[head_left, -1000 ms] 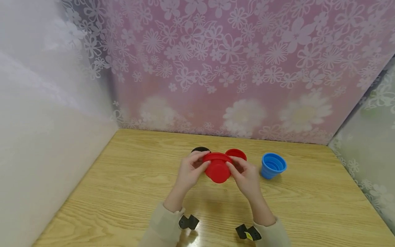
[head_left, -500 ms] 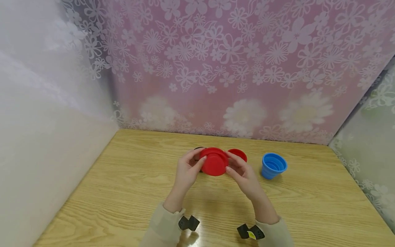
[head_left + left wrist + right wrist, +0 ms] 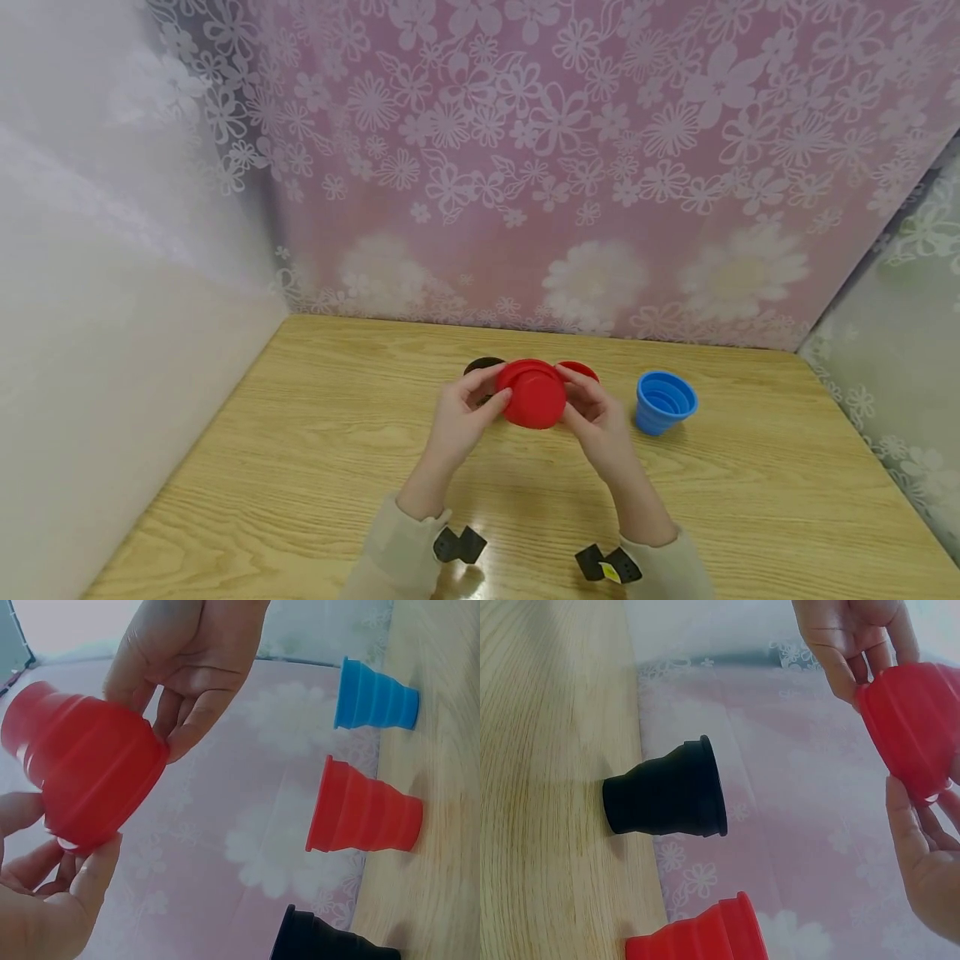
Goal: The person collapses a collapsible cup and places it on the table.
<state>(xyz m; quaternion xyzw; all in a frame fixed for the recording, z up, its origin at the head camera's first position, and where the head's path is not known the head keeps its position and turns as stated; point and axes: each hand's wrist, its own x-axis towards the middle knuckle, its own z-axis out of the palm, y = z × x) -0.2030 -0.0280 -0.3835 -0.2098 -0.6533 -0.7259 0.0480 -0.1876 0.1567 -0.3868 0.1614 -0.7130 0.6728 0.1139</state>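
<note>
My left hand (image 3: 456,417) and right hand (image 3: 604,427) hold a red collapsible cup (image 3: 538,400) between them, above the table. Its round base faces my head camera; its wide rim points away. In the left wrist view, stepped rings show on the cup (image 3: 97,769), with fingers and thumbs of both hands pinching its sides near the rim. Behind the hands stand a black collapsible cup (image 3: 667,791) and a second red cup (image 3: 364,806), both upright and partly hidden in the head view. A blue collapsible cup (image 3: 664,403) stands upright to the right.
The wooden table (image 3: 300,467) meets a floral pink curtain (image 3: 480,208) at the back. A pale wall (image 3: 135,292) rises on the left, and a floral panel (image 3: 900,400) on the right. Black wrist cameras are strapped over both sleeves.
The held red cup has tilted so its base faces my head camera more squarely. It shifted slightly left, then back right. The standing cups have stayed put.
</note>
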